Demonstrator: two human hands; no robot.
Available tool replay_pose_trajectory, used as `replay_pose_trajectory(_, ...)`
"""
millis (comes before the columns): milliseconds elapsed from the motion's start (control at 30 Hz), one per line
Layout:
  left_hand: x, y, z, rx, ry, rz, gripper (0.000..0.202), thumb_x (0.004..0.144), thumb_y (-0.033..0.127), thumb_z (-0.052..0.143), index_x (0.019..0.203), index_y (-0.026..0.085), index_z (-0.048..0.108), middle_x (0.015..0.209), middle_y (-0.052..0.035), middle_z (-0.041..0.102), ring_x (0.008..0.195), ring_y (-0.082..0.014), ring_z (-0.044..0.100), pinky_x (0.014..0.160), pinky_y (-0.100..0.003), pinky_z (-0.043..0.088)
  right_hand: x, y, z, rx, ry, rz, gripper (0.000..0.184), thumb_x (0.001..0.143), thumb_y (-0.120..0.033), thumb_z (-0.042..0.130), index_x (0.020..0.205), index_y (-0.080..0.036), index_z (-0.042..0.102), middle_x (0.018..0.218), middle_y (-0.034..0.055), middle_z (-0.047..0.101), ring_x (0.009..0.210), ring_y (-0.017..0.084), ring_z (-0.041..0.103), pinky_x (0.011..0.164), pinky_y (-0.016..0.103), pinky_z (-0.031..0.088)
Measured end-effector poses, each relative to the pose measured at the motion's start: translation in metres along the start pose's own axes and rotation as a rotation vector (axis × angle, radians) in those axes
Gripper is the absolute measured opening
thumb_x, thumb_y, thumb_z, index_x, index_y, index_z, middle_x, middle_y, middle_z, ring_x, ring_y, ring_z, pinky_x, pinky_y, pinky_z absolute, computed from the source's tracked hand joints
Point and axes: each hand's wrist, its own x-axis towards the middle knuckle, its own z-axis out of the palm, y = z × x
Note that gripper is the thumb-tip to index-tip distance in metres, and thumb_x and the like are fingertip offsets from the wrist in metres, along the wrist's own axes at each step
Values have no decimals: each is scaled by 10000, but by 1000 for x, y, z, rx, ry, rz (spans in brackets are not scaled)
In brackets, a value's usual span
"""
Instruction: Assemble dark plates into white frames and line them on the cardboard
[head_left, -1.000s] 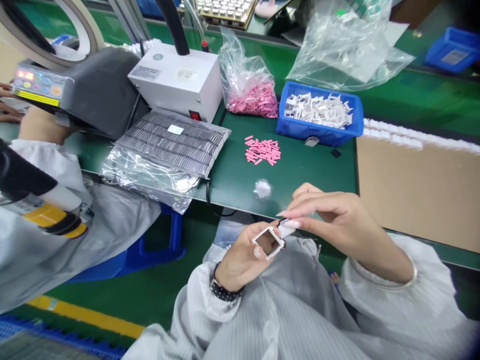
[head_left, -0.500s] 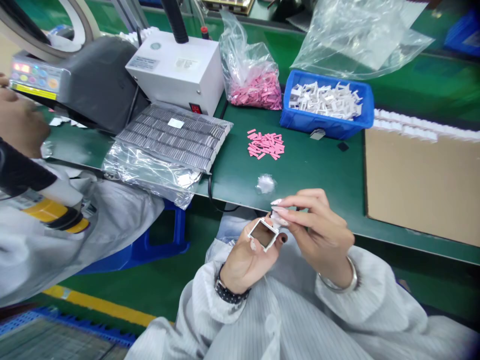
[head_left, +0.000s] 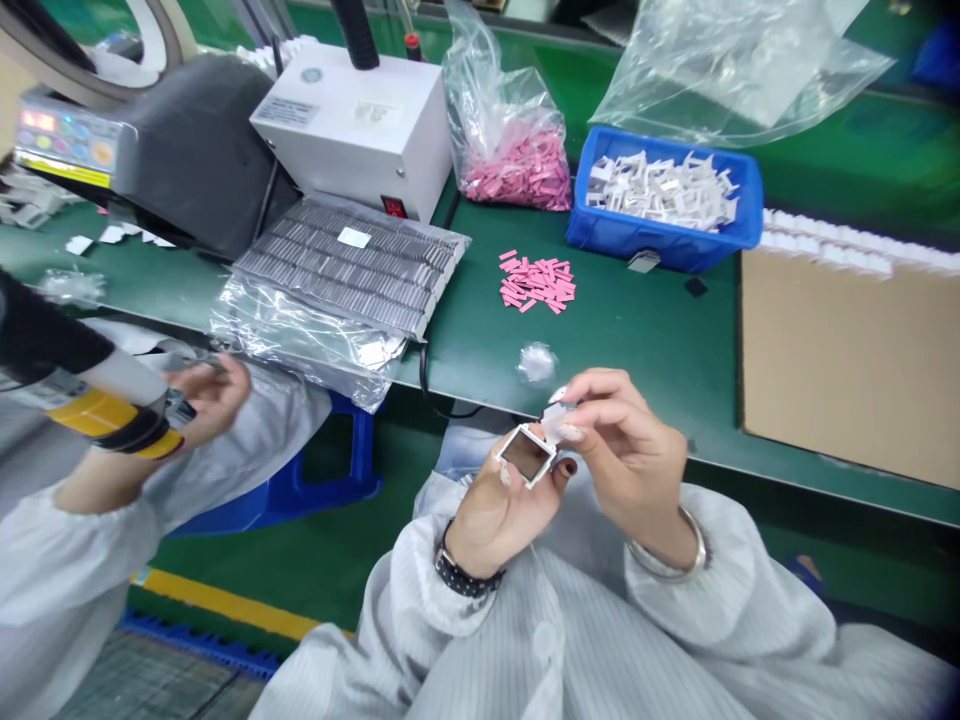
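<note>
Head view: a white frame [head_left: 543,470] is gripped by the left hand [head_left: 491,515], just off the near edge of the table [head_left: 630,325]. The right hand [head_left: 626,430] pinches a white piece [head_left: 553,423] by the frame's corner. White parts [head_left: 664,190] fill a blue box [head_left: 637,237]; pink strips [head_left: 525,175] sit in a bag [head_left: 504,105]. Room lies between a pink pile [head_left: 538,284] and the cardboard [head_left: 847,370].

Strips [head_left: 541,284] lie on the table [head_left: 637,335] — bag [head_left: 525,175] behind, held frame [head_left: 543,469] before.

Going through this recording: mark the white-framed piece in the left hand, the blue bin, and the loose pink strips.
White-framed piece [head_left: 527,456]: head view, on its dark centre.
Blue bin [head_left: 611,230]: head view, on its front wall.
Loose pink strips [head_left: 538,284]: head view, mid-pile.
</note>
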Motion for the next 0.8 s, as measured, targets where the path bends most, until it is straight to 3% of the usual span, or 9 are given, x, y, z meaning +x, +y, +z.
replay_pose_trajectory(267, 1, 8, 8, 52, -4, 29, 358, 466, 461, 868, 763, 297, 755, 944, 15, 684, 934, -199, 564, 805, -325, 427, -4, -4, -6, -31, -58, -72, 99, 836, -153, 624, 794, -237, 654, 1019, 38, 601, 958, 199, 563, 788, 385, 450)
replay_pose_trajectory(467, 3, 16, 8, 17, -12, 83, 287, 520, 475, 847, 754, 340, 751, 982, 23, 683, 911, -186, 572, 739, -289, 429, -5, -11, -18, 26, -120, 4, 99, 856, -248, 625, 763, -240, 658, 1105, 55, 609, 1033, 213, 579, 816, 387, 473)
replay_pose_trajectory(600, 2, 21, 7, 11, -67, 109, 280, 575, 514, 808, 800, 361, 743, 1030, 31, 671, 932, -154, 566, 772, -259, 425, 23, 17, -21, -15, -50, 123, 70, 821, -261, 663, 767, -217, 667, 1057, 60, 640, 1037, 213, 603, 884, 403, 468)
replay_pose_trajectory(800, 2, 22, 6, 13, -63, 101, 306, 528, 527, 824, 784, 383, 738, 1000, 28, 653, 918, -152, 553, 767, -262, 402, 64, 68, -5, -541, -172, 122, 9, 739, -207, 716, 745, -213, 714, 1005, 69, 637, 1054, 287, 517, 928, 539, 362)
